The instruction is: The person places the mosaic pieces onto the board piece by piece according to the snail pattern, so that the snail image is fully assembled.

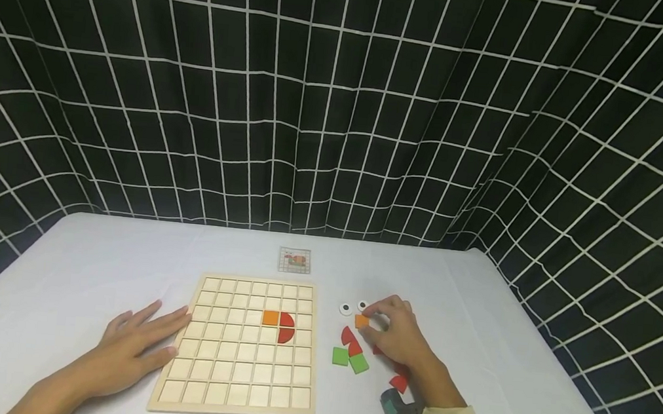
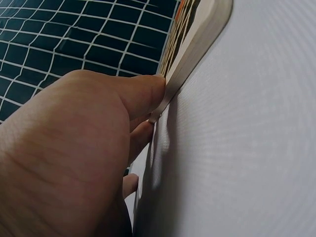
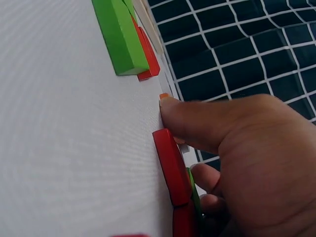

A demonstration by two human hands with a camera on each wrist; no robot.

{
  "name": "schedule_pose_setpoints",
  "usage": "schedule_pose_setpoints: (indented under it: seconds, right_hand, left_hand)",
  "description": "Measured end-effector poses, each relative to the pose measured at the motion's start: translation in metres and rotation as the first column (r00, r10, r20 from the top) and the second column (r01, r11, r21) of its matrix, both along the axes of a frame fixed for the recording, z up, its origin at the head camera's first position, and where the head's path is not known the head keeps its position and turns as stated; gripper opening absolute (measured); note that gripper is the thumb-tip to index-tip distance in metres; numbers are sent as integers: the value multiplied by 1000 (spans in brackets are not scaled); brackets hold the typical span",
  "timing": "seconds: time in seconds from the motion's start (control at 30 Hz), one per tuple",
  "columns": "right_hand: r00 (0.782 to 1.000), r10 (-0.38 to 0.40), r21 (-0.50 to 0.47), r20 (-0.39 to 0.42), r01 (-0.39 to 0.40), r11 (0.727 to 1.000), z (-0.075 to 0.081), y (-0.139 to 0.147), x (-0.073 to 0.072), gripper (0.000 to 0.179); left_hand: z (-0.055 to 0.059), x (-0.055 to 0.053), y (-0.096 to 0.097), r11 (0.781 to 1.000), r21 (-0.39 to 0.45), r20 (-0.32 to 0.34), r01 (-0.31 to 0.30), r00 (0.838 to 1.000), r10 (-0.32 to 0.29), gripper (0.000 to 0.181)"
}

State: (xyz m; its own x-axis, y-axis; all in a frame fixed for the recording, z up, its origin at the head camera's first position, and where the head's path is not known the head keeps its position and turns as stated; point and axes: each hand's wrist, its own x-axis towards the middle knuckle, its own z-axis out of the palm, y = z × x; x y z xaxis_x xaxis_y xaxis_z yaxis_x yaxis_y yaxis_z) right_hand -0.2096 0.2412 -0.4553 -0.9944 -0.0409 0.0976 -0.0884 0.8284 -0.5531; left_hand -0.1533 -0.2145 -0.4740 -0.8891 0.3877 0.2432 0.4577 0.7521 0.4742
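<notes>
A wooden grid board (image 1: 214, 354) lies on the white table. On it sit an orange square tile (image 1: 270, 318) and two red quarter-circle tiles (image 1: 286, 336). My left hand (image 1: 126, 350) rests along the board's left edge, fingers extended and touching the frame (image 2: 197, 42). To the right of the board, my right hand (image 1: 397, 331) pinches another orange square tile (image 1: 361, 321) between thumb and index finger. Only a corner of that tile (image 3: 164, 96) shows past the thumb in the right wrist view. Two white eye discs (image 1: 346, 309) lie just beyond it.
Two green square tiles (image 1: 341, 356) and red tiles (image 1: 347, 335) lie between board and right hand. More red tiles (image 1: 398, 383) are partly hidden beneath the right forearm. A small picture card (image 1: 294, 260) lies behind the board. A black grid-patterned curtain (image 1: 317, 100) surrounds the table.
</notes>
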Motion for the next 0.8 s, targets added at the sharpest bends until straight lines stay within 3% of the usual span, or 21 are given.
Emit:
schedule_pose_setpoints:
  seconds: [0.27, 0.4, 0.6, 0.8]
  right_hand:
    - [999, -38, -30, -7, 38, 999, 1, 0, 2, 23]
    - [996, -54, -88, -71, 48, 995, 2, 1, 4, 24]
    - [972, 3, -185, -236, -48, 982, 11, -5, 10, 23]
    - [950, 79, -258, -302, -161, 953, 24, -20, 18, 25]
  left_hand:
    - [1, 0, -1, 1000, -7, 16, 10, 1000, -10, 48]
    - [2, -1, 0, 1000, -4, 18, 12, 1000, -12, 48]
    - [2, -2, 0, 1000, -7, 17, 12, 1000, -12, 48]
    - [2, 0, 0, 1000, 4, 16, 18, 1000, -18, 48]
